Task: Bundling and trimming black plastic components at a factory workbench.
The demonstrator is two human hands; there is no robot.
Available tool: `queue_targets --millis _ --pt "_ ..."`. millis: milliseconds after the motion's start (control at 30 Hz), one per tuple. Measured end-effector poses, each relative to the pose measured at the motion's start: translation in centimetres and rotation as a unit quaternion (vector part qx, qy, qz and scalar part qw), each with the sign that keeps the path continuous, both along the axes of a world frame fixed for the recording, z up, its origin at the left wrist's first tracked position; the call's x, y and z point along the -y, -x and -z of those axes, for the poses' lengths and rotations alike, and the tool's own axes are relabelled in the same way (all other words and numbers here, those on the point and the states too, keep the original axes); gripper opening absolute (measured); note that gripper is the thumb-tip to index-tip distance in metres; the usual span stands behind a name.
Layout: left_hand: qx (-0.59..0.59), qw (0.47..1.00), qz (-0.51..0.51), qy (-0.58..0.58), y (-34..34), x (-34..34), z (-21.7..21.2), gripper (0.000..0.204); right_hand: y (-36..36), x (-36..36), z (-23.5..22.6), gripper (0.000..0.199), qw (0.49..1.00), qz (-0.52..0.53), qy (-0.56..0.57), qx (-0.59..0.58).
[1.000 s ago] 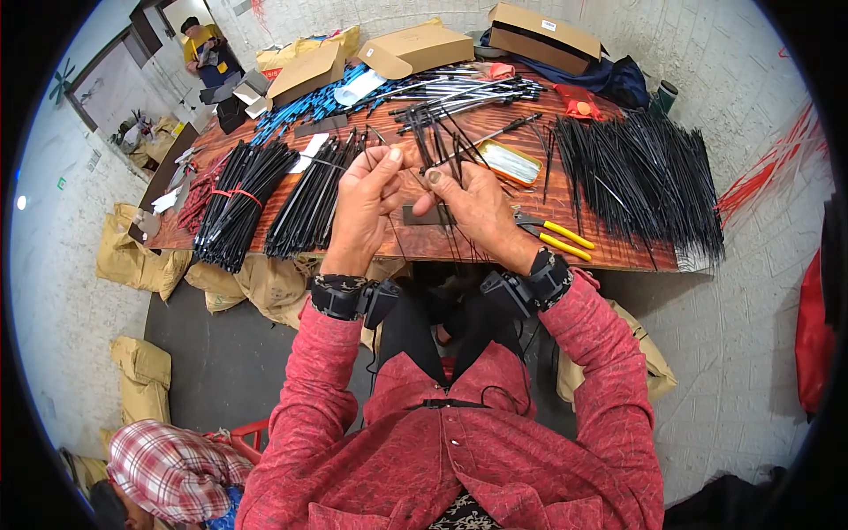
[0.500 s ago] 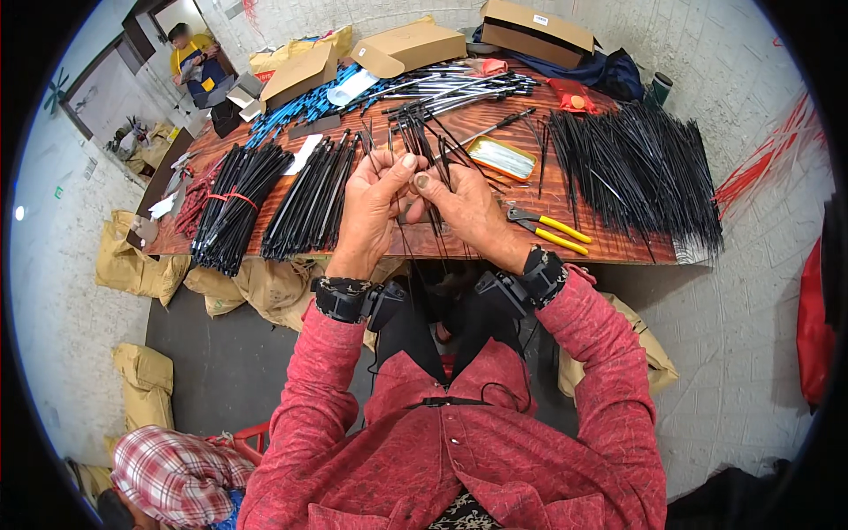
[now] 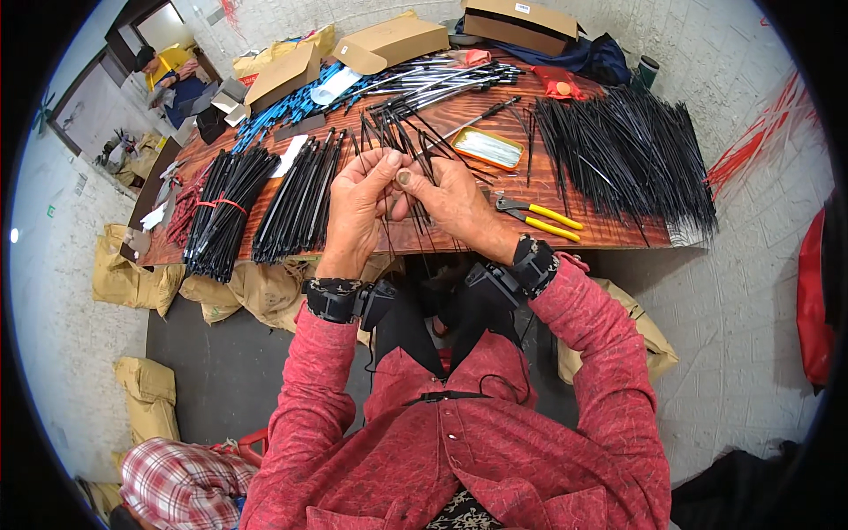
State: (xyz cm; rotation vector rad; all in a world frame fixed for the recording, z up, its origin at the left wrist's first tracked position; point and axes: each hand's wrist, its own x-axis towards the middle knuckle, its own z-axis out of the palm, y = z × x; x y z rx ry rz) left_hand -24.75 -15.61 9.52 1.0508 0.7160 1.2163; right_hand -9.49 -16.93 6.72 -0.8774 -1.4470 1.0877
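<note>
Left hand (image 3: 358, 199): curled inward over the front part of a red-brown wood-grain table (image 3: 609, 234), with thumb tip against or very near forefinger; maybe pinching a tiny part, cannot tell. Right hand (image 3: 455, 199): half closed, with thumb reaching toward the left fingertips, apparently round a few slim black rods (image 3: 408, 134). At the fingertips, touching or nearly so; cannot tell which.

Rods: between and behind both hands, sticking up past the knuckles, fanned and crossing, with thin ends showing below the fingers too. Exact grip point hidden by fingers.

Handling, judged by eye: probably very light singly. Looks stiff but springy lengthwise, likely to splay at loose ends. Slight sheen, so perhaps slippery and apt to roll under a thumb. Likely fine under a firm pinch; might bend or kink if forced sideways. Best to grasp around the gathered part, close to the ends in use, with thumb against forefinger. Avoid taking by far tips: would probably swing and tangle.

Nearby: yellow-handled pliers (image 3: 555, 215) just beside right wrist; shallow yellow tin (image 3: 481, 160) of thin pale pins (image 3: 486, 147) beyond right hand; big loose black pile (image 3: 627, 159) farther right. On left: unbanded black bundle (image 3: 300, 199) near left hand, then red-banded bundle (image 3: 228, 212) farther out.
</note>
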Motion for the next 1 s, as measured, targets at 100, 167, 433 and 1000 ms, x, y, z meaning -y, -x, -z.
queue_targets --millis 100,167,433,1000 --pt "0.002 1.0 0.02 0.002 0.2 0.1 -0.1 0.02 0.0 -0.1 0.2 0.03 1.0 -0.002 -0.002 -0.005" --pt "0.002 1.0 0.03 0.003 0.1 0.3 -0.3 0.02 0.0 -0.3 0.6 0.031 1.0 0.015 -0.003 0.02" --pt "0.014 0.999 0.031 0.009 0.1 0.6 -0.6 0.018 -0.1 -0.6 1.0 0.031 0.998 -0.046 -0.017 0.028" --pt "0.027 0.999 -0.034 -0.023 0.3 1.1 -0.6 0.015 -0.5 1.4 -2.8 0.051 0.98 -0.183 0.01 0.076"
